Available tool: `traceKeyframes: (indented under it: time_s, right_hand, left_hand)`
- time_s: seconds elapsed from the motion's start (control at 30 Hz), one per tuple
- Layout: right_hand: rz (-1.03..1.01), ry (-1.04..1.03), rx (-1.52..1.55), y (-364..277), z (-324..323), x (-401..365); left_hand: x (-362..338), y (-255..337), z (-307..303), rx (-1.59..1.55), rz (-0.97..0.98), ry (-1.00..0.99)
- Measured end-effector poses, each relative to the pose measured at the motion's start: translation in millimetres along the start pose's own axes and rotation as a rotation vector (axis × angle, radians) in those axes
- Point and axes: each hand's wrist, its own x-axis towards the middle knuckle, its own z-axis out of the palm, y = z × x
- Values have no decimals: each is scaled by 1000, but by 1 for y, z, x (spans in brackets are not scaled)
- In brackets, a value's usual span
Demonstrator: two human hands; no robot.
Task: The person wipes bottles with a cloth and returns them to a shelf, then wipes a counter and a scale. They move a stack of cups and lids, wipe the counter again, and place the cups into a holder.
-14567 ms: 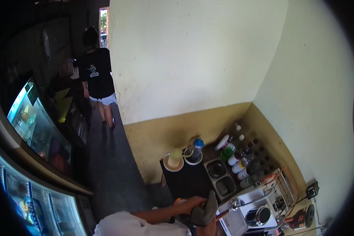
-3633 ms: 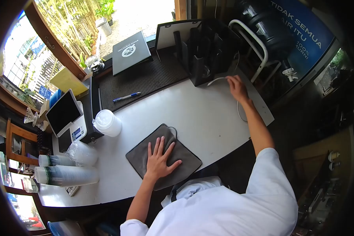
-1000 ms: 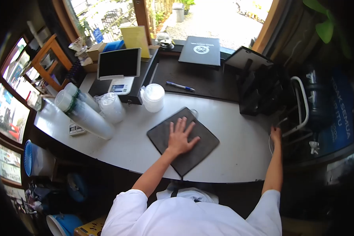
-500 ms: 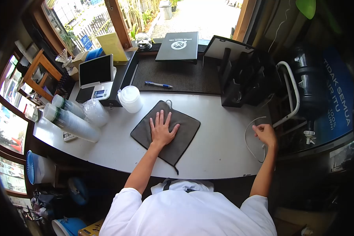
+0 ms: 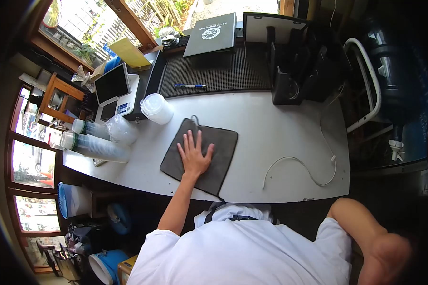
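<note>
Where the grey cloth (image 5: 221,147) is covered, left of centre on the surface (image 5: 252,128), by the left hand (image 5: 195,159), grip spread flat; right hand (image 5: 390,251) blurred, grip unreadable. White cable (image 5: 333,158), right: could be dragged off if snagged by the forearm (image 5: 361,221).

I operate from one head-mounted camera, worn by the person. It faces forward and steeply down, over the white shirt (image 5: 242,247) at bottom centre. The countertop (image 5: 252,142) spans the middle of the view, within arm's reach: the left hand (image 5: 195,156) lies near the centre. The far limit of coverage is the window area beyond the black folder (image 5: 211,35), at the top. Side coverage runs from the window panes (image 5: 33,164) at left to the water bottle (image 5: 387,71) at right. The lens is wide-angle; straight edges bow, and the corners darken.
</note>
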Motion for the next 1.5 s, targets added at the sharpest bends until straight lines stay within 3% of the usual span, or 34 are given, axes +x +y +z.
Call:
traceKeyframes:
  time_s: [0.17,0.4,0.6,0.7,0.83,0.9,0.93,0.97,1.0,1.03,1.07,1.1,1.17,1.3,1.4,1.5]
  right_hand:
    - [118,-86,-1,0,13,18]
    - [176,-127,33,6,21,24]
    - [211,-160,67,18,39,28]
    - [225,-187,84,28,54,30]
    - [263,-208,85,40,68,25]
    - [307,-161,-76,51,69,0]
    - [352,-95,-398,68,75,-32]
    - [426,-45,-708,84,81,-63]
    - [654,-241,-1072,88,95,-87]
    - [1073,-507,-1003,100,91,-103]
    - [1457,-440,-1124,105,101,-142]
    - [1682,-426,-1190,95,97,-191]
    - [1814,-420,-1403,65,96,-284]
    - [1731,-270,-1455,65,93,-331]
    - [1508,-435,-1498,80,63,-337]
    - [1473,-52,-1548,90,-42,-349]
  left_hand:
    - [-44,51,-35,-162,483,-202]
    - [-15,6,-25,-144,176,-121]
    - [6,-15,-18,-148,104,-94]
    - [9,-15,-16,-110,169,-70]
    - [10,-40,-30,-226,408,-201]
    - [10,-67,-37,-249,395,-198]
    - [8,-81,-40,-260,388,-194]
    - [5,-94,-41,-271,333,-162]
    - [-1,-105,-44,-270,284,-149]
    - [-8,-115,-47,-268,233,-137]
    - [-15,-123,-49,-269,183,-127]
    - [-22,-127,-50,-273,165,-117]
    - [-31,-126,-52,-263,159,-105]
    - [-30,-106,-47,-261,204,-101]
    - [-21,-73,-41,-318,357,-136]
    - [-17,-31,-29,-388,537,-166]
